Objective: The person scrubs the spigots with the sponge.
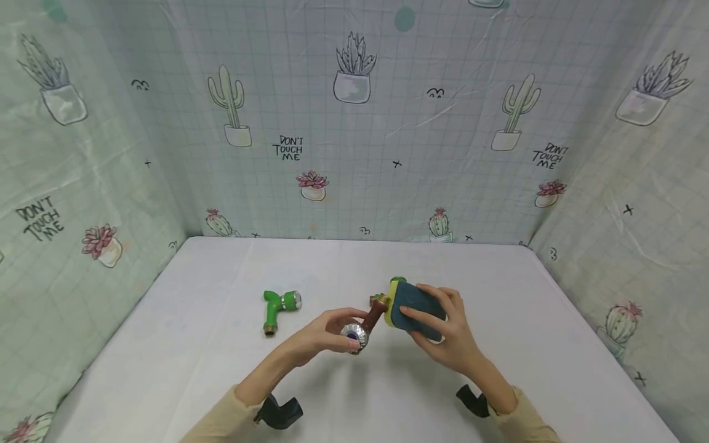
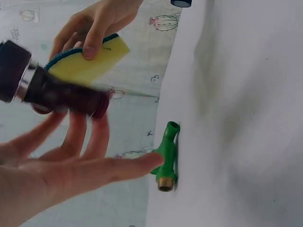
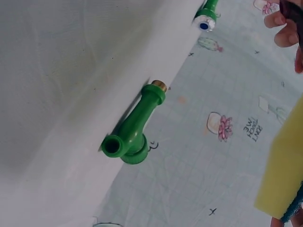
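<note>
A brown tap [image 1: 373, 315] with a brass end is in my left hand [image 1: 318, 338], whose thumb and fingers grip it around the silver, blue-centred end. My right hand [image 1: 456, 335] holds a sponge [image 1: 418, 307], yellow on one side and dark teal on the scouring side. The tap's brass end overlaps the sponge's yellow edge in the head view; whether they touch I cannot tell. In the left wrist view the brown tap [image 2: 61, 97] looks dark and blurred in front of the yellow sponge [image 2: 90, 66].
On the white table [image 1: 221, 369] a green tap [image 1: 277, 306] lies to the left. Another green tap [image 3: 142, 113] lies behind the sponge, mostly hidden in the head view. Patterned cloth [image 1: 310, 123] with cactus drawings walls off the back and sides.
</note>
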Motion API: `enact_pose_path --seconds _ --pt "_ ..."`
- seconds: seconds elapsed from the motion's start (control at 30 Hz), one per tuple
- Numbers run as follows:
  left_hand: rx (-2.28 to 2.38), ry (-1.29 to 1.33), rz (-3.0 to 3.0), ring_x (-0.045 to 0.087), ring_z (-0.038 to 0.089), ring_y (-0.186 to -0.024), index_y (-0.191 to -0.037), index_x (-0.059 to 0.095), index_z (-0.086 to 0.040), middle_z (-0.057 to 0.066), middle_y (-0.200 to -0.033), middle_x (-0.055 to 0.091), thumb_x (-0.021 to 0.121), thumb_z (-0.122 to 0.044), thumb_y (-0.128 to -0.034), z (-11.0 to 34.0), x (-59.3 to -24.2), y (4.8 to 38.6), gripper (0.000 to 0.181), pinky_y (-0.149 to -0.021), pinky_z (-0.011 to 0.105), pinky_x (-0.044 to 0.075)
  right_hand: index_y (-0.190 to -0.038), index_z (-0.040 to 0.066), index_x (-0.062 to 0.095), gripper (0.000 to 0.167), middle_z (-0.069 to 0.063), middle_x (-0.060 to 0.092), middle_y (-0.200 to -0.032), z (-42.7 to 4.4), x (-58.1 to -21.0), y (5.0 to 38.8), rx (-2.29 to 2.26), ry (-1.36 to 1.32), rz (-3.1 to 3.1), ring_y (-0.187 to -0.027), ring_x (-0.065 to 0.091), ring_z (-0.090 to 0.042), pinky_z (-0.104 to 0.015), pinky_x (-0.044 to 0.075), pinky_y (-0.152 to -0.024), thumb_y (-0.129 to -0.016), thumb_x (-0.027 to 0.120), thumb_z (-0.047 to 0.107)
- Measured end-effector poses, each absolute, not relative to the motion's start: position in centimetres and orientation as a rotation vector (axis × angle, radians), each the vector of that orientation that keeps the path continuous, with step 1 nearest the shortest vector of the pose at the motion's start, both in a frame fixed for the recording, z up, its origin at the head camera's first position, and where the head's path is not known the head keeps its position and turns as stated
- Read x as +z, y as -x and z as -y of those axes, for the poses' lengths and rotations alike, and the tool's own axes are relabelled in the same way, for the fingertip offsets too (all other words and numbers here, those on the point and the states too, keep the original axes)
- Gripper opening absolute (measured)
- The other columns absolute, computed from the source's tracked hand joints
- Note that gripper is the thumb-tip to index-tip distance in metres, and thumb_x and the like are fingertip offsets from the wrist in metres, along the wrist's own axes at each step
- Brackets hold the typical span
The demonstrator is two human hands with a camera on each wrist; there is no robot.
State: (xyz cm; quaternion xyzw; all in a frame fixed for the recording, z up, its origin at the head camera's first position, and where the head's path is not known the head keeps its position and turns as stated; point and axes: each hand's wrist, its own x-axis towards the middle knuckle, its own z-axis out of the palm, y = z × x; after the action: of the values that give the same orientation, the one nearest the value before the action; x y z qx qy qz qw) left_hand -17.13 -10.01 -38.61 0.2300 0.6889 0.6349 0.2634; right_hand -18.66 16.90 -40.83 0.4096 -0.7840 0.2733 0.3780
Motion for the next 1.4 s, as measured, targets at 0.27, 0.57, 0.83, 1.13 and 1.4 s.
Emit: enact_pose_path --seconds 0.27,0.57,0.83,1.13,1.4 --pt "1.771 -0.592 -1.541 0.058 0.013 -0.094 -0.137 0.030 -0.003 0.005 -0.112 0.059 0.064 -0.024 -0.0766 10.0 -39.5 17.8 0.072 -0.078 0.034 0.047 -0.111 0.025 0.063 0.035 -0.015 0.045 -0.128 -16.5 -40.8 18.8 0.713 -1.061 2.117 -0.108 0.035 -0.025 -0.043 0.039 -0.081 -0.085 0.051 0.046" --pt "1.782 -0.660 -1.689 0.055 0.023 -0.110 -0.132 0.039 -0.003 0.019 -0.121 0.055 0.073 -0.018 -0.0727 9.4 -40.4 18.0 0.070 -0.088 0.035 0.047 -0.114 0.025 0.061 0.037 -0.016 0.044 -0.128 -14.8 -40.0 18.7 0.786 -1.081 2.134 -0.108 0.035 -0.023 -0.042 0.043 -0.081 -0.083 0.056 0.044" --pt "1.832 -0.613 -1.867 0.059 0.020 -0.100 -0.126 0.043 0.002 0.021 -0.116 0.053 0.073 -0.014 -0.0706 8.7 -40.2 17.4 0.066 -0.082 0.033 0.050 -0.112 0.027 0.062 0.031 -0.019 0.047 -0.123 -13.6 -39.8 19.0 0.595 -1.086 2.031 -0.104 0.037 -0.030 -0.048 0.037 -0.079 -0.087 0.050 0.042" --pt "1.943 -0.537 -1.904 0.060 0.017 -0.098 -0.126 0.042 0.002 0.024 -0.119 0.051 0.075 -0.015 -0.0696 8.9 -39.8 17.3 0.068 -0.080 0.031 0.051 -0.112 0.029 0.062 0.031 -0.018 0.047 -0.125 -14.5 -40.6 18.4 0.526 -1.077 2.060 -0.104 0.037 -0.030 -0.046 0.040 -0.076 -0.087 0.049 0.042" --pt "1.937 -0.621 -1.808 0.058 0.020 -0.104 -0.131 0.038 0.002 0.022 -0.121 0.051 0.076 -0.018 -0.0687 9.2 -39.0 17.3 0.075 -0.084 0.033 0.050 -0.112 0.026 0.062 0.035 -0.016 0.046 -0.126 -15.4 -41.5 18.2 0.699 -1.027 2.127 -0.106 0.036 -0.026 -0.044 0.043 -0.077 -0.085 0.051 0.045"
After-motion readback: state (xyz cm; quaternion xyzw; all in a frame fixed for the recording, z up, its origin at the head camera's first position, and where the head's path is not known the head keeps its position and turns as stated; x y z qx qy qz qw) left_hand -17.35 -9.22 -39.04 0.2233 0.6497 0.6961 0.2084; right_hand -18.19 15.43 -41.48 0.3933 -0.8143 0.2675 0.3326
